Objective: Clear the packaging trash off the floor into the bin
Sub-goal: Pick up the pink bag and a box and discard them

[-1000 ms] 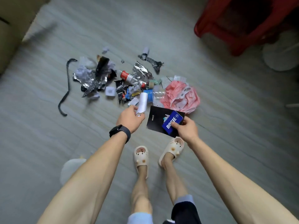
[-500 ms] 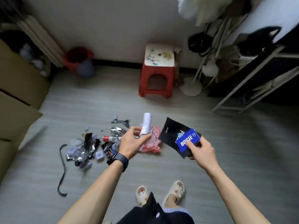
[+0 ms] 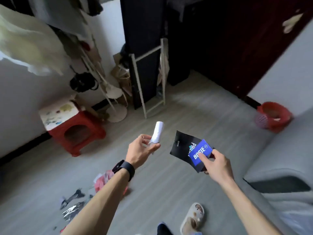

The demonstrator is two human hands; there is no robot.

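My left hand (image 3: 142,150) pinches a rolled white paper (image 3: 157,133), held upright at mid-frame. Beside it, my right hand (image 3: 215,161) grips a black packaging sleeve (image 3: 183,146) together with a blue card (image 3: 200,152), thumb on the card. A red mesh bin (image 3: 274,116) stands on the floor at the far right against the wall, well beyond both hands. The remaining trash lies at the lower left: a pink wrapper (image 3: 103,180) and silver and black foil scraps (image 3: 72,206), partly hidden by my left forearm.
A red plastic stool (image 3: 74,131) stands at the left by the wall. A white clothes rack (image 3: 149,78) and hanging clothes fill the back. A grey bed or sofa edge (image 3: 288,167) runs along the right. My slippered foot (image 3: 193,217) is at the bottom.
The view has swung right, away from the trash pile, which now lies at lower left. The red bin by the right wall has come into sight. Both hands keep their hold.
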